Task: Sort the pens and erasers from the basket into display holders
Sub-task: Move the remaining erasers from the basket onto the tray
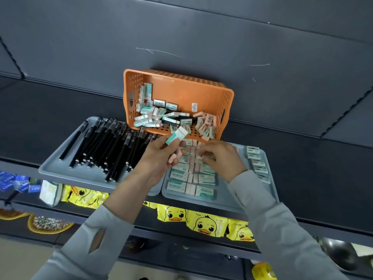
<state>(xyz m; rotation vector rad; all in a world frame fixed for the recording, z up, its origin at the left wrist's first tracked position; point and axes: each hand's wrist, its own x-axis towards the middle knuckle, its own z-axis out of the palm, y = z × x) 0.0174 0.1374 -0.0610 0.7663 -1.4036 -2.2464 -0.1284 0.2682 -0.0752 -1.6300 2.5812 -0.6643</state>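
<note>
- Orange perforated basket [181,89] is leaning tilted against the far wall behind both trays, still holding loose erasers and a dark pen or two.
- Left hand [161,156] is pinching a teal-sleeved eraser [176,136] at its fingertips, just near of the basket, while its lower fingers are curling round a pink eraser [173,158].
- Right hand [220,156] is reaching over the far end of the eraser rows [191,176] on the right grey tray [228,199]. Its fingers are curling downward, and I cannot tell whether they are pinching one.
- Black pens [109,146] are lying heaped on the left grey tray [60,168].
- Doing this well is probably meaning feeding erasers across one at a time, turning each sleeve to match its neighbours, and butting it up without nudging the set rows.
- Sleeve print is reading too small. Yellow duck packets [203,225] on the lower shelf are showing "Ckok", and a barcode sticker [194,107] is sitting on the basket floor.
</note>
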